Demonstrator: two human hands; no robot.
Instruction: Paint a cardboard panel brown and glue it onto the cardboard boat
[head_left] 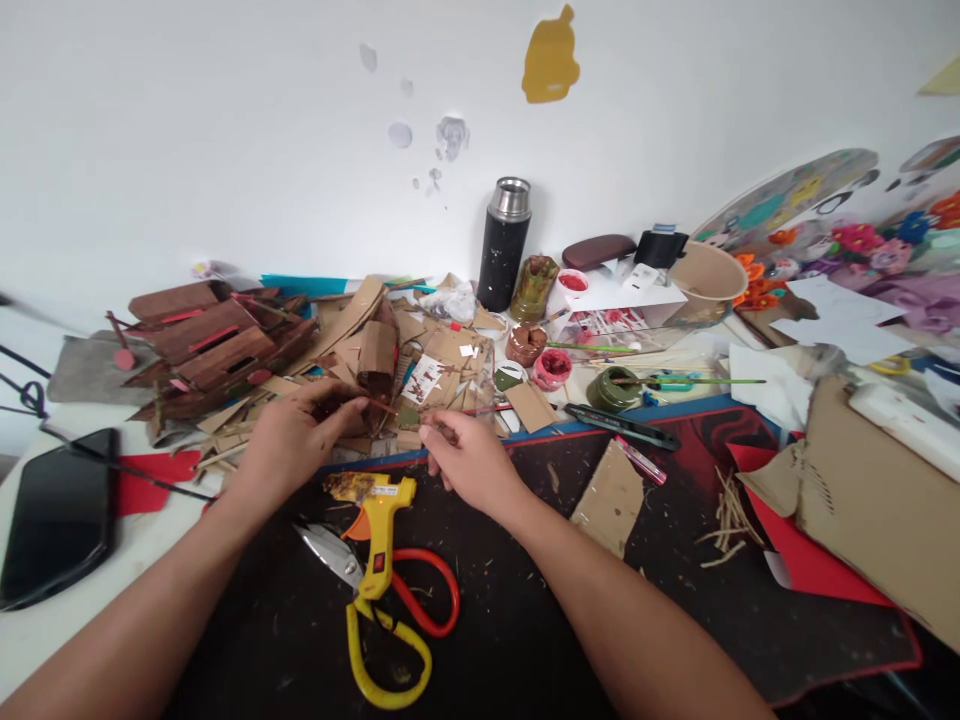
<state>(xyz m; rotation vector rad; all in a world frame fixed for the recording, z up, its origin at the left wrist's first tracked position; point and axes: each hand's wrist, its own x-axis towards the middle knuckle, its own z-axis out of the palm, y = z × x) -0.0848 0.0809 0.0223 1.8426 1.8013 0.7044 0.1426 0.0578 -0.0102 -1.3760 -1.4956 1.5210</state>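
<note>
My left hand [294, 438] is closed on a thin reddish-brown stick [384, 405], pinched between thumb and fingers. A small green piece [409, 416] sits at the stick's right end. Just right of it, my right hand [466, 455] has its thumb and fingers pressed together at the green piece's edge. Below both hands, a yellow glue gun [380, 540] lies over scissors [405, 615] with one red and one yellow handle. Cardboard scraps [450, 365] are heaped behind the hands, beside a small brown cardboard piece [377, 353].
Brown cardboard models [217, 345] stand at the left, above a black phone [60, 515]. A black flask [502, 245] and paint jars [613, 388] are at the back. A cutter [622, 427], a cardboard piece [611, 495] and thin sticks [729, 517] lie to the right.
</note>
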